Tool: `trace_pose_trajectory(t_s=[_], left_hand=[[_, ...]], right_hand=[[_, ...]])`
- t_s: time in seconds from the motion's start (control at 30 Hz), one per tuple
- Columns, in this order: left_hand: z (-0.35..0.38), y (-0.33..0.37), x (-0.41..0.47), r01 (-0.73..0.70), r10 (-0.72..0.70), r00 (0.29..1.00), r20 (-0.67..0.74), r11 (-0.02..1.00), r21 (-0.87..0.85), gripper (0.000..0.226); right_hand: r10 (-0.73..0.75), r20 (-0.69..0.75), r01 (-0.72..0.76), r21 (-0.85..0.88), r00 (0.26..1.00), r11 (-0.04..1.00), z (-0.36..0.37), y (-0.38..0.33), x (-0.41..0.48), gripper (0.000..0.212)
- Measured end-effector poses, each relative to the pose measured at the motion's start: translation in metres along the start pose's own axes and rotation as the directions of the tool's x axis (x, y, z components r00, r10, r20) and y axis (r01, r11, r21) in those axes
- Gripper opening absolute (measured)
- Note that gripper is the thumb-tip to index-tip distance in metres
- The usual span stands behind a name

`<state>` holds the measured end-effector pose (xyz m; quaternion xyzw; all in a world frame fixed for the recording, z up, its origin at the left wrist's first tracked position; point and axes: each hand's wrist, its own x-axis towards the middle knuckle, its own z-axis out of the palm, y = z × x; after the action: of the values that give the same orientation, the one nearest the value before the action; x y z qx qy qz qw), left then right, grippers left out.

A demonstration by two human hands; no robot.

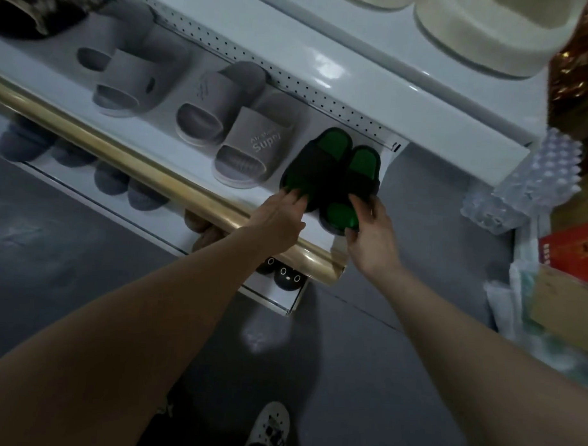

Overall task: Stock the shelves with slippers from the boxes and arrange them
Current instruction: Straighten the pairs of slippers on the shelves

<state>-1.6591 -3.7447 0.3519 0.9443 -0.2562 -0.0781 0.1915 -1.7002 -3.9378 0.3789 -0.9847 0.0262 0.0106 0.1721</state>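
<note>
Green pair [324, 170] at shelf [191, 161] right end, 3 o'clock of grey slides [248, 151]. Left hand [279, 215] flat on it, grip open; right hand [369, 232] pinches the 5 o'clock toe. I'd square toes to gold rail [154, 175], then release.

1 head-worn wide-angle camera looks steeply down and forward, close over the tilted shelf [175, 158] and floor [69, 235].

cream tub [486, 36] cropped at top, lower slippers [110, 183] half hidden
</note>
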Motion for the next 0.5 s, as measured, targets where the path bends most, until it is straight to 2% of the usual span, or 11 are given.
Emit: trace_pose_trajectory(t_s=[0.17, 0.5], left_hand=[[0.012, -0.010, 0.016, -0.049, 0.049, 0.999, 0.005, 0.990, 0.135, 0.051], [0.018, -0.022, 0.028, -0.024, 0.017, 0.998, 0.055, 0.991, 0.129, 0.055]], right_hand=[[0.084, 0.066, -0.081, -0.051, 0.994, 0.995, 0.019, -0.002, 0.029, 0.063], [0.103, 0.031, -0.100, -0.082, 0.994, 0.992, 0.027, -0.003, 0.029, 0.066]])
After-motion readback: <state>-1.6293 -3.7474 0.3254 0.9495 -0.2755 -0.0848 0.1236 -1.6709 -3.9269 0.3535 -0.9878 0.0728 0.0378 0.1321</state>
